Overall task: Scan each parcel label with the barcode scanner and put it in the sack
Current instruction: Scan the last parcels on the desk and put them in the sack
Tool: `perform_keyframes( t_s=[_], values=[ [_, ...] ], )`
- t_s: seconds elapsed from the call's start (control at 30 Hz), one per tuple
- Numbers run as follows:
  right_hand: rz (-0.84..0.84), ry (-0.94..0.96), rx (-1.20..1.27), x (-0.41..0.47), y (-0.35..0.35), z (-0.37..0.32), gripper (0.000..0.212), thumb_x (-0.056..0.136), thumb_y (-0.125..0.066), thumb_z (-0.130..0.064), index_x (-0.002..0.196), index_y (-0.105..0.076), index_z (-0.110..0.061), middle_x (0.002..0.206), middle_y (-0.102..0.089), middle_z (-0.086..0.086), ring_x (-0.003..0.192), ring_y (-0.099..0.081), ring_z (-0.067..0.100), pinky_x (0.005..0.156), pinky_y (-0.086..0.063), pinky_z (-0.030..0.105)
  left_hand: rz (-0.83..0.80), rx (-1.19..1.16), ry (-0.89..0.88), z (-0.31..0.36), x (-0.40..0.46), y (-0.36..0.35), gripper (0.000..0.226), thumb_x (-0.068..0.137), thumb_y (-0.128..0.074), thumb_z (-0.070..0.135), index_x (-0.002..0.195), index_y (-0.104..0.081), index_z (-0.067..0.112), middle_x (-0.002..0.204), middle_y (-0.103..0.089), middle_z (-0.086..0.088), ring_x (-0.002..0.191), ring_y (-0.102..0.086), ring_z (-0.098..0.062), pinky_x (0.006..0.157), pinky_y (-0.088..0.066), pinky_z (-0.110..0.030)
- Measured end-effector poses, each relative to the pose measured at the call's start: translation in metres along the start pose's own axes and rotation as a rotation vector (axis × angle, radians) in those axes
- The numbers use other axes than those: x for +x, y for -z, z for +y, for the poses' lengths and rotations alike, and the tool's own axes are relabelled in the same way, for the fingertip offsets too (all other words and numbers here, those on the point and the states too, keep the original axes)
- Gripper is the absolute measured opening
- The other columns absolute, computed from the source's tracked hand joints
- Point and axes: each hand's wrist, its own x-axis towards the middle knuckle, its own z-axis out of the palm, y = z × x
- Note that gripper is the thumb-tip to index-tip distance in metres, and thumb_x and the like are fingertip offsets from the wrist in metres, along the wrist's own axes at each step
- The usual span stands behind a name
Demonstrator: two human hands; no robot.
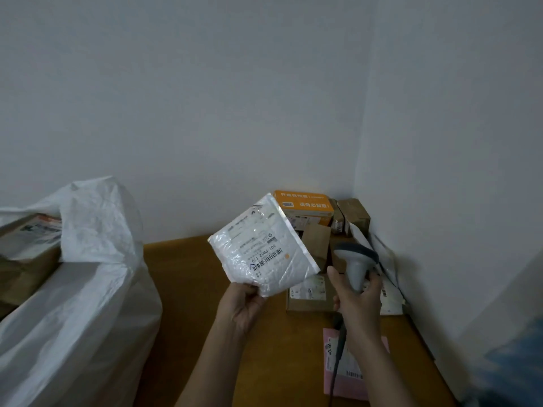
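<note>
The white woven sack [88,289] stands open left of the wooden desk [191,289], mouth gaping so parcels can drop in; at least one box already lies inside. On the desk's far right corner I count roughly six waiting parcels, one an orange-topped box [305,205]. The left hand [241,306] pinches a white poly mailer [264,248] by its bottom edge, label tilted toward the barcode scanner [355,259], which the right hand [357,298] grips by the handle.
</note>
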Motion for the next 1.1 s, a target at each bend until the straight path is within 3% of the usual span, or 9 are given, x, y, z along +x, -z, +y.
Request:
perform_keyframes(
  t_s=[0.1,0.23,0.37,0.5,0.6,0.7,0.87,0.97,1.1],
  values=[
    [-0.092,-0.029,0.073,-0.005,-0.009,-0.007,0.076,0.066,-0.081,-0.047,0.129,-0.044,-0.028,0.102,-0.063,0.009,0.076,-0.063,0.021,0.062,-0.054,0.035,0.018,0.051,0.026,-0.003,0.0,0.001,0.054,0.087,-0.019,-0.021,0.121,-0.054,0.001,0.122,-0.057,-0.029,0.111,-0.055,-0.045,0.086,-0.055,-0.056],
    [-0.097,-0.005,0.068,-0.005,-0.018,-0.009,0.066,0.075,-0.082,-0.019,0.128,-0.044,-0.026,0.101,-0.063,0.015,0.068,-0.06,0.018,0.052,-0.049,0.027,-0.013,0.105,0.052,-0.008,-0.007,0.002,0.052,0.086,-0.019,-0.022,0.114,-0.056,0.001,0.119,-0.057,-0.031,0.107,-0.057,-0.046,0.07,-0.055,-0.058],
    [-0.065,0.049,-0.017,-0.005,-0.016,-0.011,0.067,0.079,-0.078,-0.013,0.134,-0.04,-0.02,0.105,-0.058,0.01,0.073,-0.06,0.017,0.051,-0.047,0.024,0.058,0.328,0.023,0.0,-0.01,0.002,0.044,0.091,-0.029,-0.017,0.12,-0.054,0.004,0.122,-0.057,-0.026,0.096,-0.06,-0.038,0.05,-0.058,-0.041],
    [-0.067,0.219,-0.282,-0.006,-0.01,-0.017,0.067,0.083,-0.072,-0.009,0.138,-0.036,-0.022,0.114,-0.05,-0.002,0.088,-0.054,0.009,0.057,-0.044,0.017,0.488,1.227,-0.473,0.008,0.0,0.02,0.093,0.083,-0.072,0.002,0.155,-0.017,0.025,0.159,-0.016,-0.015,0.143,-0.025,-0.039,0.107,-0.037,-0.052],
    [-0.13,0.3,-0.447,-0.01,-0.009,-0.02,0.062,0.087,-0.068,-0.007,0.138,-0.037,-0.024,0.104,-0.047,-0.014,0.085,-0.052,0.004,0.054,-0.042,0.012,0.276,1.641,-0.805,0.011,0.002,0.021,0.11,0.077,-0.08,0.011,0.153,-0.008,0.043,0.161,-0.008,0.001,0.146,-0.013,-0.031,0.114,-0.026,-0.051],
    [-0.214,0.323,-0.503,-0.017,-0.012,-0.02,0.06,0.089,-0.066,-0.008,0.137,-0.036,-0.027,0.098,-0.049,-0.013,0.077,-0.053,0.0,0.046,-0.041,0.011,0.082,2.038,-0.687,0.009,0.01,0.023,0.086,0.079,-0.079,0.023,0.145,-0.03,0.047,0.162,-0.009,0.011,0.149,-0.01,-0.023,0.119,-0.021,-0.051],
    [-0.234,0.328,-0.469,-0.023,-0.016,-0.022,0.06,0.089,-0.066,-0.011,0.137,-0.035,-0.03,0.109,-0.054,-0.003,0.083,-0.058,0.004,0.051,-0.043,0.013,-0.24,1.769,-0.386,0.001,0.002,0.04,0.026,0.096,-0.059,0.025,0.121,-0.066,0.031,0.141,-0.053,0.005,0.128,-0.051,-0.014,0.105,-0.047,-0.034],
    [-0.182,0.341,-0.447,-0.025,-0.013,-0.029,0.056,0.088,-0.067,-0.009,0.134,-0.038,-0.026,0.101,-0.05,-0.012,0.079,-0.055,0.0,0.048,-0.044,0.013,-0.348,1.457,-0.185,-0.002,-0.012,0.044,0.028,0.095,-0.057,0.038,0.12,-0.067,0.029,0.116,-0.068,0.007,0.104,-0.065,-0.011,0.083,-0.056,-0.025],
    [-0.129,0.321,-0.421,-0.027,-0.01,-0.037,0.056,0.087,-0.069,-0.012,0.133,-0.039,-0.025,0.099,-0.052,-0.01,0.077,-0.054,-0.001,0.046,-0.041,0.011,-0.33,1.51,-0.219,-0.011,-0.01,0.054,0.016,0.094,-0.06,0.007,0.097,-0.072,0.017,0.09,-0.071,0.004,0.083,-0.067,-0.017,0.074,-0.053,-0.028]
  ],
)
